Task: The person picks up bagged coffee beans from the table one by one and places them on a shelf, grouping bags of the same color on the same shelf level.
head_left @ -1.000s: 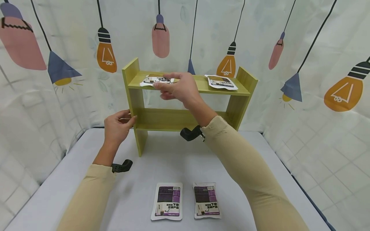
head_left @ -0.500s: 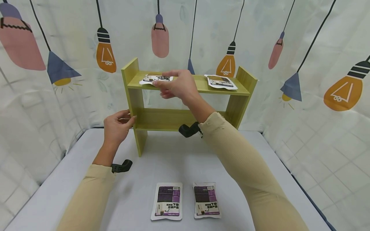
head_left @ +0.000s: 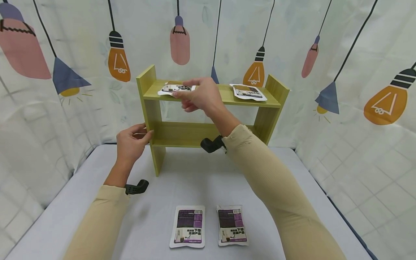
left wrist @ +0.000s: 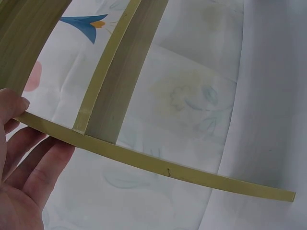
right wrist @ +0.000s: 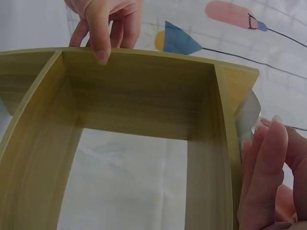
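Observation:
A yellow-green wooden shelf (head_left: 182,133) with two boards stands at the back of the table. My left hand (head_left: 132,142) grips the front edge of its left side panel, thumb on the inner face and fingers outside, as the left wrist view shows. On the top board, toward the left, lies a flat white pouch (head_left: 170,89) with a printed label. My right hand (head_left: 204,96) pinches that pouch's right end between thumb and forefinger; the fingers cover part of it. In the right wrist view only a pale edge of the pouch (right wrist: 248,112) shows by the fingertips.
Another white pouch (head_left: 248,92) lies at the right of the top board. Two purple-labelled pouches, a left one (head_left: 187,226) and a right one (head_left: 232,225), lie on the white table (head_left: 195,180) in front. A printed curtain (head_left: 208,36) hangs behind.
The pouch in my right hand shifts very slightly, and the right forearm moves a little up and left. My left hand keeps its grip on the shelf in the same place.

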Demonstrator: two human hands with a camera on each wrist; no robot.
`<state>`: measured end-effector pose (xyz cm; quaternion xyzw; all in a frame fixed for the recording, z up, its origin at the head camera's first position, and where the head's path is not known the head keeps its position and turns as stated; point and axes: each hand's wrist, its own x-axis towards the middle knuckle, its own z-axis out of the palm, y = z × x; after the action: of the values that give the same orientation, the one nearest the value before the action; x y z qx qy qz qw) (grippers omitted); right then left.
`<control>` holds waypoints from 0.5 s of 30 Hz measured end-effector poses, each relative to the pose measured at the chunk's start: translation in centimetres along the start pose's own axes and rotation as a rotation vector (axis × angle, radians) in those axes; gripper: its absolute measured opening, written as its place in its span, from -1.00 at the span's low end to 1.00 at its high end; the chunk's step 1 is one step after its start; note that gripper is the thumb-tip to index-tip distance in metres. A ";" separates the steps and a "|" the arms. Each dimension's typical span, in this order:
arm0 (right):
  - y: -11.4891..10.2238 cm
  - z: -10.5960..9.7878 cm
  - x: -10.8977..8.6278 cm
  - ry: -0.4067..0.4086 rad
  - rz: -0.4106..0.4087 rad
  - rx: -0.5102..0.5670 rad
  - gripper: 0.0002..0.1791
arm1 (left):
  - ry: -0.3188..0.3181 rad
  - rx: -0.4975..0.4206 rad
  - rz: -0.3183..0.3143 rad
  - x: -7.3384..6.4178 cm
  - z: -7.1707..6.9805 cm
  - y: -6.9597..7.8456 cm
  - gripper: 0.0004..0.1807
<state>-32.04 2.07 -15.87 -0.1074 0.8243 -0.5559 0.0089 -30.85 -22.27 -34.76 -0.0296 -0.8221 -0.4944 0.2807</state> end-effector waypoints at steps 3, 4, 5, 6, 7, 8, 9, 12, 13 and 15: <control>-0.1 -0.1 0.0 -0.009 0.010 -0.011 -0.30 | 0.001 0.001 0.003 0.0 0.0 0.0 -0.49; -0.1 -0.1 0.0 -0.012 0.012 -0.015 -0.30 | 0.001 0.003 0.004 0.0 0.1 0.0 -0.49; -0.1 -0.2 0.0 -0.013 0.013 -0.019 -0.29 | 0.002 0.004 0.005 0.0 0.1 0.0 -0.49; -0.2 -0.2 0.0 -0.014 0.012 -0.025 -0.29 | 0.003 0.005 0.007 0.0 0.1 0.0 -0.49; -0.2 -0.2 0.0 -0.014 0.010 -0.037 -0.29 | 0.006 0.005 0.007 0.0 0.1 0.0 -0.50; -0.2 -0.1 0.0 -0.013 0.006 -0.051 -0.29 | 0.008 0.006 0.008 0.0 0.1 0.0 -0.50; -0.2 -0.1 0.0 -0.010 0.002 -0.067 -0.29 | 0.011 0.007 0.008 -0.1 0.1 0.0 -0.50; -0.3 -0.1 -0.1 0.001 -0.013 -0.127 -0.30 | 0.016 0.011 0.009 -0.1 0.1 0.1 -0.51; -0.4 -0.1 0.0 0.005 -0.015 -0.147 -0.30 | 0.016 0.010 0.008 -0.1 0.1 0.1 -0.51; -0.5 -0.1 0.0 0.011 -0.017 -0.178 -0.31 | 0.016 0.012 0.007 0.0 0.1 0.0 -0.51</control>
<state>-31.94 1.95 -15.37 -0.1115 0.8695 -0.4810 -0.0099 -30.85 -22.16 -34.79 -0.0270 -0.8226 -0.4889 0.2893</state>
